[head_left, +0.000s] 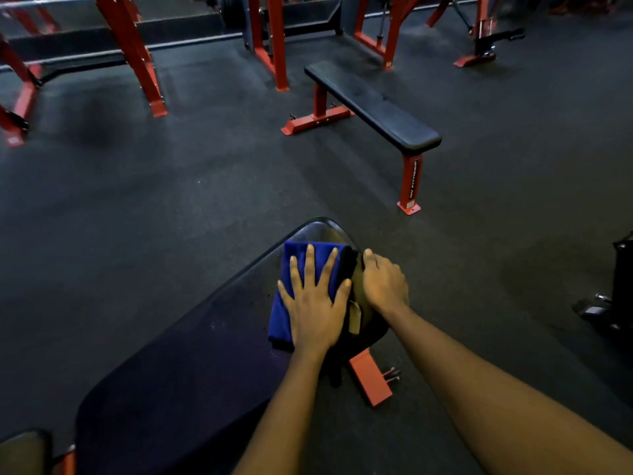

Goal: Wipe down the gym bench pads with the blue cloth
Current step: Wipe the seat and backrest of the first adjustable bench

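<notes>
A long black bench pad (191,365) runs from the lower left up to a rounded far end at centre. The folded blue cloth (301,258) lies flat on the pad near that far end. My left hand (313,303) presses down on the cloth with fingers spread and straight. My right hand (383,282) grips the pad's right edge just beside the cloth, its fingers curled over the rim. A second flat black bench (373,106) on red legs stands further back on the floor.
Red rack uprights (133,53) and machine frames (270,39) line the back. A red foot (370,382) of the near bench sticks out below my hands. Dark equipment (616,289) stands at the right edge. Dark rubber floor lies between the two benches.
</notes>
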A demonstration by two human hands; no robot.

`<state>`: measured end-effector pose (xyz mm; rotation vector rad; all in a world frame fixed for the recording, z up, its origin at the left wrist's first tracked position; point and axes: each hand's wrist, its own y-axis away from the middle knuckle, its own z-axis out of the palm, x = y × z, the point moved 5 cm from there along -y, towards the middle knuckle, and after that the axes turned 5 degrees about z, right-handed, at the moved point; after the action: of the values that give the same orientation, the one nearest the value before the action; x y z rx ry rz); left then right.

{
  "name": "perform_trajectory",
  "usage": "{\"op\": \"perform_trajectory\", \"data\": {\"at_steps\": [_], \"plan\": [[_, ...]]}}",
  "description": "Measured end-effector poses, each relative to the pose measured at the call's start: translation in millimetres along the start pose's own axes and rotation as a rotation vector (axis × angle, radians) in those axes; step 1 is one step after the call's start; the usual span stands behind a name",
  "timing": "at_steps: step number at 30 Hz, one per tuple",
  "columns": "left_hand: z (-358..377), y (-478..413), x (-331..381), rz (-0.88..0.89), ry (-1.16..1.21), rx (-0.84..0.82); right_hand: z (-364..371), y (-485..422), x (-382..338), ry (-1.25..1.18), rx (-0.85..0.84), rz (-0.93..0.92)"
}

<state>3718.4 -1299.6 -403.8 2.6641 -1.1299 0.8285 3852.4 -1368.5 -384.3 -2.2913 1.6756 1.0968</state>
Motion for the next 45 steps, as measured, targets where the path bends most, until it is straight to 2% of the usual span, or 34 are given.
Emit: {"op": "perform_trajectory", "data": {"at_steps": [4, 8, 13, 16, 25, 30, 33, 35, 38, 41, 45], "plan": [[-6, -53, -1, -0.042, -0.04, 0.018, -2, -3, -2, -0.014, 0.046, 0.002], [-12, -107, 0, -0.108, -0.022, -0.073, -2, -2, -3, 0.007, 0.088, -0.012], [-10, -35, -2, -0.045, -0.003, 0.038, 0, 1, -4, 0.019, 0.098, 0.007], [-3, 8, -11, -0.08, -0.007, -0.019, 0, 7, -6, 0.047, 0.116, -0.001], [-15, -96, -19, -0.25, 0.015, -0.093, -1, 5, -9, 0.075, 0.148, -0.019], [-5, -7, -25, -0.19, 0.004, 0.021, -2, 9, -10, 0.1, 0.182, -0.03], [5, 45, -26, -0.232, -0.011, -0.005, -3, 14, -11, 0.122, 0.198, -0.057], [8, 40, -27, -0.269, -0.035, -0.031, -3, 12, -9, 0.114, 0.185, -0.055], [2, -11, -29, -0.321, -0.042, -0.041, -2, 5, -5, 0.013, 0.097, -0.035], [-7, -52, -34, -0.357, -0.006, -0.039, 1, 0, 0, -0.187, -0.011, 0.045], [0, -30, -18, -0.326, 0.0, 0.009, 7, -10, 8, -0.557, -0.13, 0.128]]}}
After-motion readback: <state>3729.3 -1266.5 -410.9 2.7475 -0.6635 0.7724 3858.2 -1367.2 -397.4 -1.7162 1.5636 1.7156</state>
